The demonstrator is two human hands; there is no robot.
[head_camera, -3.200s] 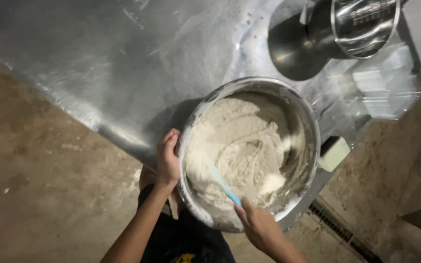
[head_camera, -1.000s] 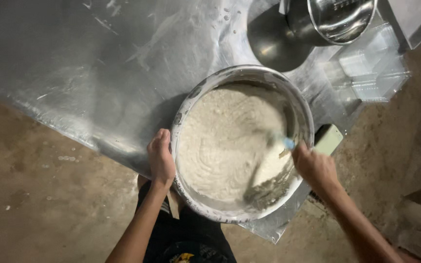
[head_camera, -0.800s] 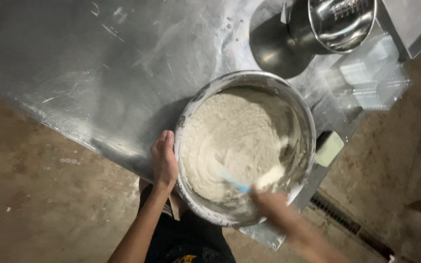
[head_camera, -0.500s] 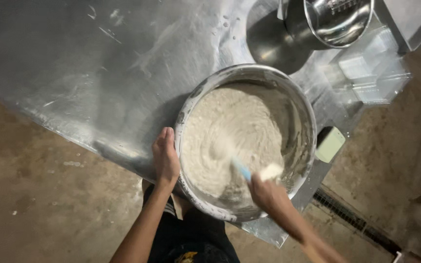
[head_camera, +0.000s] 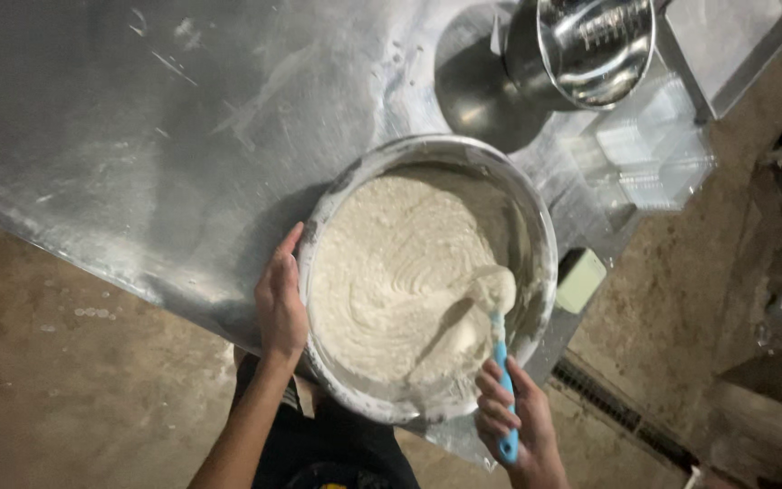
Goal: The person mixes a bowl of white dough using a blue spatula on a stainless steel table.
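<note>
**Two hands at one bowl: batter stirred on a steel table**

Two hands worked a single wide, round stainless-steel mixing bowl (head_camera: 536, 235), which sat near the close edge of the scuffed, flour-dusted steel table (head_camera: 138, 136). It was filled with pale, thick, swirled batter (head_camera: 391, 272).

Left hand (head_camera: 280, 303): flat against the bowl's outer left wall, fingers closed together and curved along the rim, thumb up toward the rim edge. It cupped the bowl rather than clenching it.

Right hand (head_camera: 513, 421): below the bowl's near-right rim, fingers wrapped shut around the light-blue plastic handle of a spatula (head_camera: 502, 362). The handle end stuck out below the fist.

Key relation: the spatula's long axis ran nearly straight away from the right hand, up and a touch left, crossing the rim into the batter. Its blade, coated white, was sunk at the batter's right side, near the bare smeared inner wall. The batter mass lay up and left of the right fingers; the left hand was on the far side of it, touching only the bowl.

Round about: a shiny steel measuring jug (head_camera: 590, 45) stood beyond the bowl, well apart; clear plastic packaging (head_camera: 644, 154) lay to its near right; a small pale-green block (head_camera: 581, 279) sat just beside the bowl's right rim. Brown floor (head_camera: 65, 380) lay below the table edge.
</note>
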